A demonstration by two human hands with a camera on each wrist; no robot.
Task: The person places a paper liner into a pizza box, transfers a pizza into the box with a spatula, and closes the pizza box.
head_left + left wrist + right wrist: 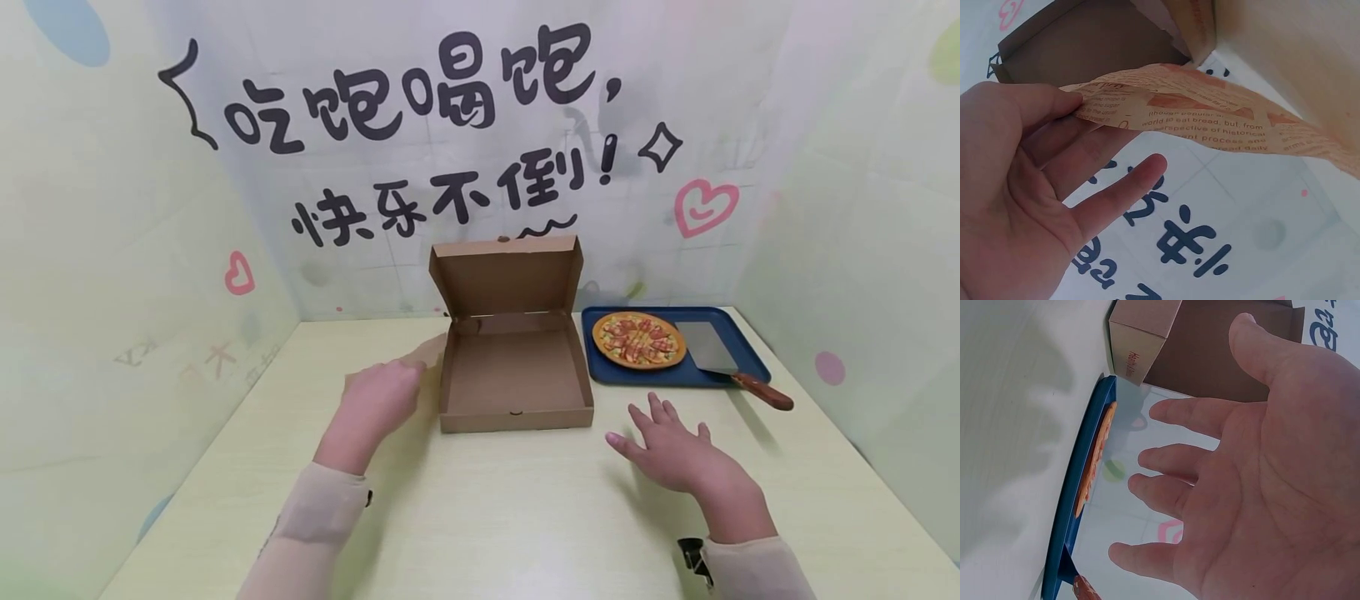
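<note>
My left hand (381, 404) pinches a sheet of brown printed paper (1210, 125) between thumb and fingers, left of the pizza box. Newspaper-style English text covers the sheet in the left wrist view; in the head view my hand hides much of it. The cardboard pizza box (517, 371) stands with its lid raised, and its inside is bare. My right hand (678, 454) hovers above the table with fingers spread, holding nothing. Beyond it a pizza (639, 340) lies on a blue tray (660, 379).
A pizza server (707, 348) with a wooden handle (765, 392) lies on the tray's right part, its handle sticking out over the front rim. Printed cloth walls (480, 167) enclose the pale table (510, 517) at the back and both sides.
</note>
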